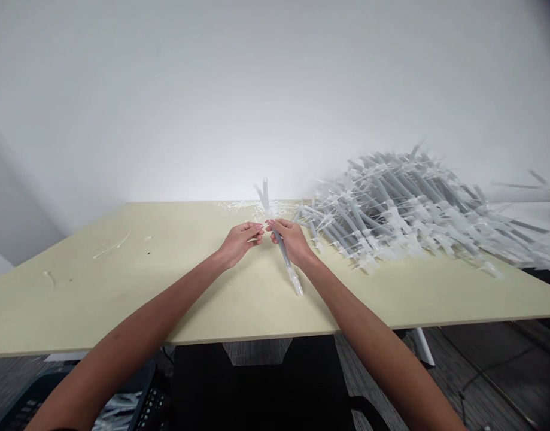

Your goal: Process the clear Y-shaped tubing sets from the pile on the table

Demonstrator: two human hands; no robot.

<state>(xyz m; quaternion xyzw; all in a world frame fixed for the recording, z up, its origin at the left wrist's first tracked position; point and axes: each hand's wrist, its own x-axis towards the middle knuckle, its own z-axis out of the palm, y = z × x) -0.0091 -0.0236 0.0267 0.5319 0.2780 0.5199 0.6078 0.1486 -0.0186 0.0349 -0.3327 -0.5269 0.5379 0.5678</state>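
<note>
In the middle of the table my right hand [291, 240] is closed around a grey translucent tube [282, 248]. Two tube branches rise above the fingers, and a clear end piece points down toward the table's front edge. My left hand [241, 244] is just to the left of it, thumb and fingers pinched together. Whatever that pinch holds is too small to make out. Behind both hands, a scatter of thin white cable ties [275, 208] lies on the table near the wall.
A large heap of similar tube assemblies [391, 203] covers the right side of the table [135, 299]. Loose cable ties [115, 246] and small bits lie at the left. Below the table, a dark plastic basket [144, 401] holds more whitish pieces.
</note>
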